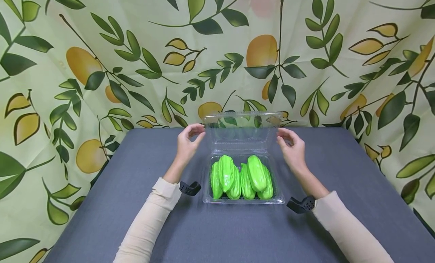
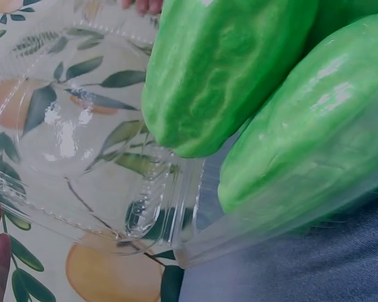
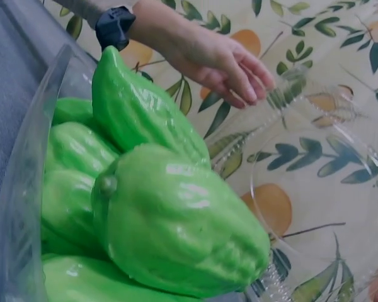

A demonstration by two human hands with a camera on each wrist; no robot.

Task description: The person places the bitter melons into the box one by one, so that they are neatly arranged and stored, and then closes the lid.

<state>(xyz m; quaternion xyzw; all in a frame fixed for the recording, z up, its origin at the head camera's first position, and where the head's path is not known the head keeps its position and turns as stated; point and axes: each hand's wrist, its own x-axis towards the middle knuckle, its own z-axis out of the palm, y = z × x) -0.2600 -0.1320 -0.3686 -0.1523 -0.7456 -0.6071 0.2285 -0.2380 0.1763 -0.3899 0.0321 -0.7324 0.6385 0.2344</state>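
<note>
A clear plastic clamshell container (image 1: 243,201) stands on the table with its lid (image 1: 242,144) raised at the back. Several glossy, ridged, light-green gourd-like vegetables (image 1: 256,173) lie heaped in its base. At the lid's left edge, my left hand (image 1: 187,143) pinches the rim between thumb and fingers; the right wrist view shows this left hand (image 3: 223,66) at a lid corner. My right hand (image 1: 293,146) pinches the opposite edge. Only some fingertips of each hand show in its own wrist view. Up close, the green vegetables (image 2: 220,69) rise above the container's wall.
A dark grey cloth covers the table (image 1: 136,217). Right behind it hangs a curtain (image 1: 136,85) printed with leaves and orange fruit, close to the raised lid. Black bands (image 1: 190,188) sit on both wrists.
</note>
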